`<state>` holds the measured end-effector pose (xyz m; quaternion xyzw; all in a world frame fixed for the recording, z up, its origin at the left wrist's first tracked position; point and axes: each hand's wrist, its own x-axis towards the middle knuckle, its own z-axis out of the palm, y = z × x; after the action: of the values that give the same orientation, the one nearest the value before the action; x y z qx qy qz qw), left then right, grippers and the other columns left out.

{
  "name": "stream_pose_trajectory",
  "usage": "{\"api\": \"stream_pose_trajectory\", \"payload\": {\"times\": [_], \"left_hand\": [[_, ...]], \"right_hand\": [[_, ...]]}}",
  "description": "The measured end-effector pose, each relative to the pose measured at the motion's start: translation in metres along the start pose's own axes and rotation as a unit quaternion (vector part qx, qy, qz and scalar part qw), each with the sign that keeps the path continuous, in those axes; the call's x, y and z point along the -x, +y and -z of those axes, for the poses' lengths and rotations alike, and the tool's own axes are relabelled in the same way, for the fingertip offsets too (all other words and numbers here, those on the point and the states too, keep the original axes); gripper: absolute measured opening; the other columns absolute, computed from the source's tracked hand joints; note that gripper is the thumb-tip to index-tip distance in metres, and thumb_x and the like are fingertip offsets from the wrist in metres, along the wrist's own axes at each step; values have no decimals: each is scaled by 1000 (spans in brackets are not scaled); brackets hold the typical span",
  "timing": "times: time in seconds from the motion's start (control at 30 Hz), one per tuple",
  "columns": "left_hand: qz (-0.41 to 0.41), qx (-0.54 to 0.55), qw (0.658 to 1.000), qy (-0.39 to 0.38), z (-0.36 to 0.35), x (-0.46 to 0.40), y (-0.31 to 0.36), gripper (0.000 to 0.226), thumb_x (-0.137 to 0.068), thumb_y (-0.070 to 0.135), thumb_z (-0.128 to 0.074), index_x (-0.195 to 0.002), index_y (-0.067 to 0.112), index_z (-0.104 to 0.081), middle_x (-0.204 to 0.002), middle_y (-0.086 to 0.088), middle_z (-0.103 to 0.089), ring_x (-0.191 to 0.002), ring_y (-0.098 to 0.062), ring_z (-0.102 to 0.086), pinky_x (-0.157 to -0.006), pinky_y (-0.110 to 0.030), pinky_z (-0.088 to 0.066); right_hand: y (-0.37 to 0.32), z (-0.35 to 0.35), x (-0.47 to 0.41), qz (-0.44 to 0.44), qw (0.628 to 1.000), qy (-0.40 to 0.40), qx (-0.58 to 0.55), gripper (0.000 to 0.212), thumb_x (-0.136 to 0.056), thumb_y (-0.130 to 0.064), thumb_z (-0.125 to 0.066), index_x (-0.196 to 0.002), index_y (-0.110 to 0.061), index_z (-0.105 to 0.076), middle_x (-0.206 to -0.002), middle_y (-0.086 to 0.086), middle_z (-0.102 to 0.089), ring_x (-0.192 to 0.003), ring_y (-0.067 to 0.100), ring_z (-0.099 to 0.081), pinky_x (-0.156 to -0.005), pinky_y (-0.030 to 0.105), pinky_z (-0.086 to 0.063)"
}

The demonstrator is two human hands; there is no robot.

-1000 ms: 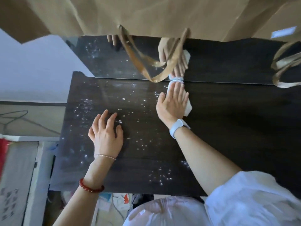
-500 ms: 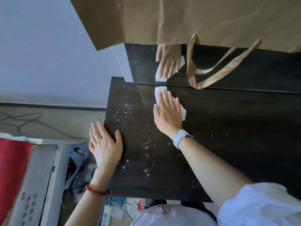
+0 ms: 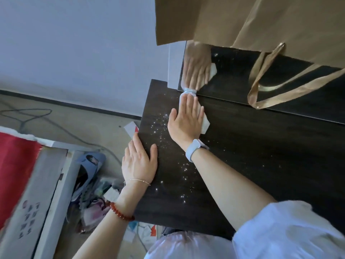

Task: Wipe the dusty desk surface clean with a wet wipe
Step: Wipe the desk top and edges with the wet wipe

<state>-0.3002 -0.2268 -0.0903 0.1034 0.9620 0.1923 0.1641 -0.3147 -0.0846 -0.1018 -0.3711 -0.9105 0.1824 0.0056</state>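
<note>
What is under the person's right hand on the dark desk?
A white wet wipe lies under the right hand, pressed flat on the desk. Only its edges show, past the fingertips and beside the palm; the middle is covered, as is any dust beneath it.

Worktop (image 3: 261, 146): dark surface to the right of the right hand (image 3: 185, 120) is bare, open for passage toward the right edge of view. Far side closed off by a mirror (image 3: 233, 75) standing upright on the worktop; the wet wipe (image 3: 204, 124) under the flat right hand is pushed up against its base. Paper bag (image 3: 242, 19) hangs over the mirror from above, its ribbon handles (image 3: 261, 85) drooping down the glass. Left worktop edge is occupied by the flat left hand (image 3: 139, 161); beyond that edge, floor clutter (image 3: 93, 184) lies below.
</note>
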Motion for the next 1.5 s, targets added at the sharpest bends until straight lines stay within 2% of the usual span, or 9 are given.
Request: {"api": "stream_pose_trajectory", "payload": {"times": [0.4,0.57,0.7,0.8,0.97,1.07,1.2,1.4,1.5], "left_hand": [[-32,138,988,-62,8,-5,-22,52,-95,27,-39,-142,16,-21,-142,-12,-37,-126,-31,-38,-99,-38,-34],[-22,263,961,-83,17,3,-48,39,-96,14,-38,-135,18,-40,-136,-2,-48,-125,-14,-43,-96,-17,-30],[7,302,949,-90,17,19,-62,37,-96,11,-39,-132,13,-44,-135,-6,-50,-122,-10,-42,-101,-19,-28],[0,313,944,-102,17,28,-68,39,-96,12,-38,-135,17,-40,-137,0,-46,-123,-7,-38,-107,-24,-27],[-2,326,935,-138,16,37,-81,40,-97,16,-37,-137,24,-36,-132,14,-41,-125,-6,-38,-109,-26,-27],[3,320,940,-119,15,45,-90,37,-96,14,-40,-133,17,-42,-132,7,-46,-122,-7,-42,-105,-24,-30],[55,370,923,-92,18,52,-102,35,-97,21,-39,-130,13,-45,-131,-7,-52,-122,-18,-47,-107,-42,-35],[54,380,915,-123,28,55,-88,38,-98,21,-31,-135,13,-38,-135,-9,-46,-122,-17,-44,-108,-35,-32],[4,293,948,-126,20,58,-73,42,-98,19,-33,-139,11,-31,-140,-3,-39,-127,-9,-33,-105,-22,-23]], "right_hand": [[-14,2,-27,234,965,-99,64,53,-98,-27,-21,-147,-19,-2,-157,0,-1,-143,16,2,-115,35,6],[6,2,44,373,914,-145,69,55,-94,-31,-20,-147,-16,-14,-155,3,-15,-143,20,-10,-115,38,2],[30,2,110,469,861,-175,90,55,-92,-31,-26,-144,-13,-24,-152,4,-25,-141,20,-20,-113,41,-9],[25,4,90,450,872,-170,91,55,-92,-31,-21,-144,-14,-24,-151,4,-27,-140,22,-23,-113,41,-6],[-15,-2,21,286,945,-131,88,51,-99,-28,-18,-147,-20,-2,-157,0,-1,-144,17,1,-115,39,7],[-15,-7,56,351,921,-139,93,54,-96,-31,-17,-147,-18,-5,-157,2,-4,-144,18,-1,-114,39,8],[3,-11,140,462,866,-177,73,57,-90,-33,-23,-145,-15,-19,-154,3,-19,-142,17,-11,-115,43,-2],[37,-5,182,568,789,-194,129,51,-92,-31,-26,-142,-17,-30,-149,-2,-33,-139,16,-25,-113,40,-12],[65,10,166,540,814,-169,130,52,-89,-30,-29,-139,-16,-34,-145,0,-40,-136,19,-29,-110,41,-16]]}}
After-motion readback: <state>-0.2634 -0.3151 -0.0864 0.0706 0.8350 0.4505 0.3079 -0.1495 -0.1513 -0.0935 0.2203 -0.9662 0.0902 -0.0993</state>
